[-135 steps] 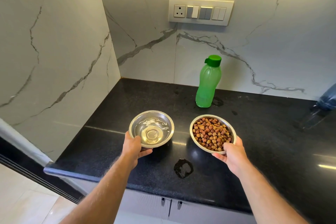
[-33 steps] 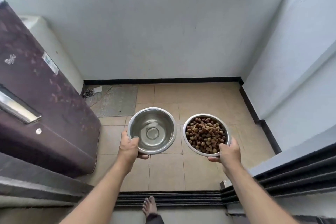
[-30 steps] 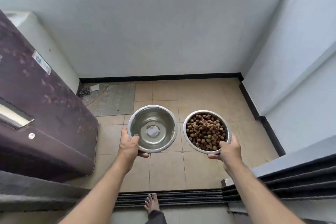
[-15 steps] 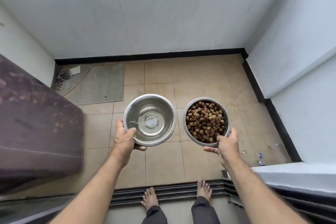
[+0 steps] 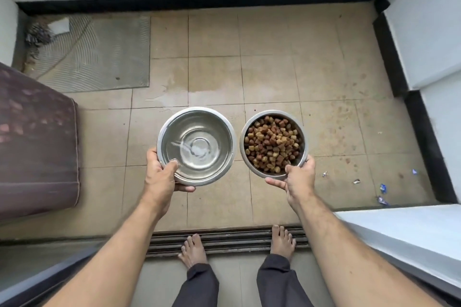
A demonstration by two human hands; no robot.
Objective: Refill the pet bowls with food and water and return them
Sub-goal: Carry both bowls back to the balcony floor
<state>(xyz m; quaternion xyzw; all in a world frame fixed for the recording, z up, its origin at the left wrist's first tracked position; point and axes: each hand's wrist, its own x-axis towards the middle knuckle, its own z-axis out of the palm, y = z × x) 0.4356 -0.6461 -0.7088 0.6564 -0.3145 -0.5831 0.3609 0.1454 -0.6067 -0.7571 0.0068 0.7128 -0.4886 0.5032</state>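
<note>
Standing barefoot, a person's left hand [image 5: 159, 177] grips a water bowl [image 5: 197, 146]; the right hand [image 5: 298, 178] grips a kibble bowl [image 5: 273, 144].

Soft even daylight, sharp, wide-angle bending at edges.

Your left hand [image 5: 161, 177] grips the near rim of the water bowl [image 5: 196, 146], thumb inside the rim, fingers beneath. Your right hand [image 5: 298, 177] grips the kibble bowl [image 5: 273, 144] likewise. Bowls side by side, level, above the tiled floor [image 5: 274, 77]. Bare feet at the door track [image 5: 224, 240]. Grey mat [image 5: 99, 55] far left.
</note>
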